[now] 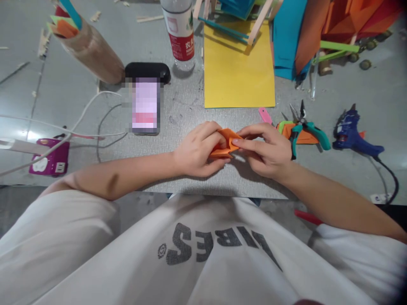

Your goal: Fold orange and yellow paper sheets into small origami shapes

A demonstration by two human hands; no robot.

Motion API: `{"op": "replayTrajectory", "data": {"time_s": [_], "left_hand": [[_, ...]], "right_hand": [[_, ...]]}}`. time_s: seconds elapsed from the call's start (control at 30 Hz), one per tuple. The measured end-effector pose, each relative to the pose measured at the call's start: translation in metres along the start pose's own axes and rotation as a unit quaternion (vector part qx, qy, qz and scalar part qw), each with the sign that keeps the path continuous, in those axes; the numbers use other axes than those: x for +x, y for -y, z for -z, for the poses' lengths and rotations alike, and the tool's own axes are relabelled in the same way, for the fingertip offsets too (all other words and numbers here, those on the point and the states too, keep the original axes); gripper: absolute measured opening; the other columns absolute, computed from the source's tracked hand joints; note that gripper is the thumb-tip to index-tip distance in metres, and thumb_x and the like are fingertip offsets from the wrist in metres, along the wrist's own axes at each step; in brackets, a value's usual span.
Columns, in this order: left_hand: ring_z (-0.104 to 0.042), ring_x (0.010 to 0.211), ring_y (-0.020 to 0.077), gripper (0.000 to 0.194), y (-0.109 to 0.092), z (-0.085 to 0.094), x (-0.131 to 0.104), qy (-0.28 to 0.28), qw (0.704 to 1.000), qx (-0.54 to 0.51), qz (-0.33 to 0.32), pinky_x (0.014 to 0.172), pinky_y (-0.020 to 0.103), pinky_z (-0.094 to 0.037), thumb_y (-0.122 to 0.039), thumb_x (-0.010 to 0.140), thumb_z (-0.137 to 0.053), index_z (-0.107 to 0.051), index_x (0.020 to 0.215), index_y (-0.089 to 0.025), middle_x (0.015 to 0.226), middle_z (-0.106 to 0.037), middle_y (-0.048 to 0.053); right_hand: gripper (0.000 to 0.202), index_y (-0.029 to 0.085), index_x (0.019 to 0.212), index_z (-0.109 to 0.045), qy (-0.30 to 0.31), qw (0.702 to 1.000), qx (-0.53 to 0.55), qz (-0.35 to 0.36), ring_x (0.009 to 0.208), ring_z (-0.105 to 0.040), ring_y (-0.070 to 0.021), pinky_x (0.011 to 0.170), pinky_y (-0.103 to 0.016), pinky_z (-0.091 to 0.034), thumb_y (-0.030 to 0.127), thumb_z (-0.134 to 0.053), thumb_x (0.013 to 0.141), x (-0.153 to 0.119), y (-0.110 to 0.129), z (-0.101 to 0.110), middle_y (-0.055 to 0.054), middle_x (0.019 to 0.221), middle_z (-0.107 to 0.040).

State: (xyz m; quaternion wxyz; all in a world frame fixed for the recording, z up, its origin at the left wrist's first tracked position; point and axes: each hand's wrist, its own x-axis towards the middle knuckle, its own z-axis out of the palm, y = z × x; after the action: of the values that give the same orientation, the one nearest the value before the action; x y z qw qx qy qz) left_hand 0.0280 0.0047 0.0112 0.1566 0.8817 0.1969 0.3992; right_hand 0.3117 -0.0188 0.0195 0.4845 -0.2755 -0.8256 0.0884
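An orange piece of folded paper (pixel 225 151) is held between my two hands, just above the table near its front edge. My left hand (pixel 205 148) wraps round its left side, with some fingers inside the fold and the thumb along the lower edge. With thumb and fingertips, my right hand (pixel 265 149) pinches the right corner of the paper. Parts of the paper are hidden behind the fingers. Just right of my right hand lie teal-handled pliers (pixel 303 125) on top of orange paper pieces (pixel 308 135).
Yellow paper sheets (pixel 239 72) lie ahead, beside a water bottle (pixel 181 36). A phone (pixel 146 103) leans on a black stand (pixel 148 72) at the left, with white cables and a purple power socket (pixel 49 156). A blue glue gun (pixel 356 133) lies at the right.
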Motion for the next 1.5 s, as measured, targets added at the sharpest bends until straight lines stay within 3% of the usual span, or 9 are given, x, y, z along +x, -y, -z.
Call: {"op": "replayTrajectory", "data": {"time_s": [0.2, 0.4, 0.6, 0.83, 1.1, 1.27, 1.37, 1.5], "left_hand": [[-0.073, 0.109, 0.0316, 0.035, 0.002, -0.001, -0.003, 0.008, 1.000, 0.014, 0.007, 0.094, 0.051, -0.063, -0.059, 0.119, -0.075, -0.066, 0.127, -0.026, 0.130, -0.077, 0.016], [-0.073, 0.106, 0.0314, 0.034, 0.002, -0.002, -0.003, 0.028, 0.999, 0.021, 0.042, 0.095, 0.051, -0.061, -0.060, 0.122, -0.069, -0.068, 0.122, -0.026, 0.125, -0.078, 0.015], [-0.070, 0.102, 0.0302, 0.034, 0.000, 0.000, -0.001, 0.027, 0.997, 0.071, 0.006, 0.089, 0.049, -0.055, -0.056, 0.127, -0.062, -0.070, 0.120, -0.025, 0.120, -0.079, 0.013], [-0.069, 0.098, 0.0291, 0.041, 0.000, 0.000, -0.002, 0.070, 0.990, 0.121, 0.011, 0.088, 0.048, -0.052, -0.053, 0.132, -0.049, -0.073, 0.117, -0.023, 0.117, -0.080, 0.014], [-0.070, 0.095, 0.0275, 0.026, -0.003, 0.003, 0.003, 0.035, 0.989, 0.144, -0.031, 0.083, 0.046, -0.050, -0.039, 0.131, -0.054, -0.069, 0.115, -0.025, 0.109, -0.080, 0.010], [-0.072, 0.092, 0.0257, 0.022, -0.005, 0.006, 0.007, 0.015, 0.989, 0.142, -0.046, 0.079, 0.044, -0.051, -0.039, 0.130, -0.058, -0.067, 0.114, -0.026, 0.106, -0.081, 0.008], [-0.072, 0.089, 0.0242, 0.022, -0.006, 0.006, 0.009, -0.004, 0.988, 0.143, -0.054, 0.077, 0.041, -0.053, -0.040, 0.130, -0.062, -0.066, 0.114, -0.026, 0.103, -0.082, 0.007], [-0.074, 0.083, 0.0216, 0.022, -0.007, 0.005, 0.008, -0.018, 0.992, 0.121, -0.037, 0.074, 0.039, -0.051, -0.044, 0.129, -0.070, -0.067, 0.116, -0.026, 0.098, -0.083, 0.004]], "right_hand": [[0.019, 0.041, 0.131, -0.097, -0.030, 0.998, 0.048, -0.035, 0.098, -0.091, -0.0282, 0.085, -0.047, -0.079, 0.034, -0.094, 0.113, 0.001, -0.001, -0.001, -0.007, 0.124, -0.095], [0.016, 0.038, 0.131, -0.095, 0.053, 0.996, 0.022, -0.074, 0.106, -0.089, -0.0286, 0.092, -0.049, -0.079, 0.036, -0.086, 0.118, -0.003, -0.004, 0.000, -0.009, 0.128, -0.091], [0.015, 0.035, 0.127, -0.094, 0.065, 0.995, 0.024, -0.065, 0.103, -0.087, -0.0267, 0.088, -0.044, -0.076, 0.034, -0.081, 0.120, -0.004, -0.005, 0.001, -0.008, 0.122, -0.089], [0.011, 0.033, 0.120, -0.094, 0.105, 0.992, 0.023, -0.067, 0.099, -0.087, -0.0263, 0.085, -0.043, -0.074, 0.032, -0.083, 0.118, 0.000, -0.005, 0.007, -0.007, 0.117, -0.090], [0.013, 0.038, 0.113, -0.093, 0.037, 0.996, 0.021, -0.082, 0.080, -0.085, -0.0240, 0.069, -0.041, -0.070, 0.037, -0.082, 0.119, -0.003, 0.000, 0.002, -0.003, 0.098, -0.091], [0.008, 0.040, 0.120, -0.093, -0.013, 0.993, 0.035, -0.114, 0.078, -0.087, -0.0256, 0.069, -0.043, -0.071, 0.043, -0.094, 0.113, 0.000, 0.002, -0.005, -0.001, 0.097, -0.093], [0.008, 0.040, 0.122, -0.095, -0.012, 0.993, 0.054, -0.107, 0.078, -0.086, -0.0243, 0.070, -0.041, -0.071, 0.038, -0.094, 0.114, 0.003, 0.003, -0.006, 0.000, 0.099, -0.095], [0.005, 0.039, 0.110, -0.096, 0.005, 0.986, 0.078, -0.145, 0.074, -0.082, -0.0229, 0.068, -0.041, -0.070, 0.041, -0.095, 0.114, 0.002, 0.001, -0.005, 0.000, 0.094, -0.092]]}}
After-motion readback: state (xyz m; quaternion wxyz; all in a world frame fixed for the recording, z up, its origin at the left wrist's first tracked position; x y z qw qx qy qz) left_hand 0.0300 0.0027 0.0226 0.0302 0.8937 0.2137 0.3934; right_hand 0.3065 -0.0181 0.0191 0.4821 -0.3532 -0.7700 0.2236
